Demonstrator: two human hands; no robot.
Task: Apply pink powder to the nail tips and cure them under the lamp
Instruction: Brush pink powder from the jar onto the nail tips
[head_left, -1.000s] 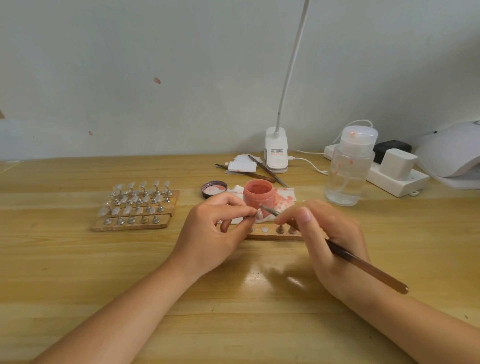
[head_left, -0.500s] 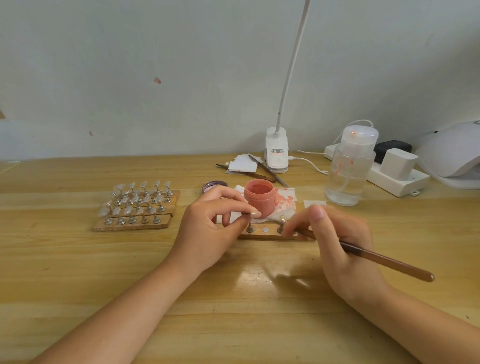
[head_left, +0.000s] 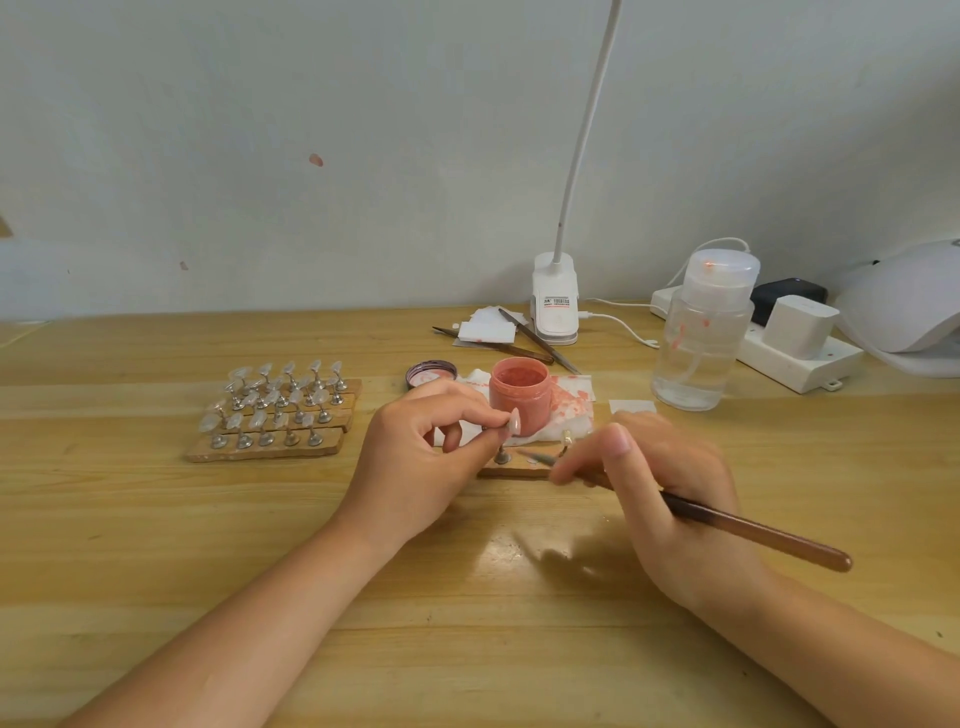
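Note:
An open jar of pink powder (head_left: 519, 396) stands on a stained white tissue (head_left: 571, 400) at mid-table. In front of it, my left hand (head_left: 421, 457) pinches a nail tip on its small metal stand (head_left: 513, 422), lifted just above a short wooden strip (head_left: 511, 470). My right hand (head_left: 670, 499) grips a brown brush (head_left: 753, 532), its bristle end low over the strip, near another stand (head_left: 566, 439). The white curing lamp (head_left: 904, 306) sits at the far right edge.
A wooden rack with several clear nail tips on stands (head_left: 275, 410) lies to the left. The jar's lid (head_left: 431, 373), a clip-on desk lamp (head_left: 555, 301), tweezers (head_left: 537, 340), a clear pump bottle (head_left: 704, 343) and a power strip (head_left: 800, 358) stand behind.
My left hand has lifted the nail tip on its stand up off the strip. My right hand has drawn the brush back and lower, away from the jar.

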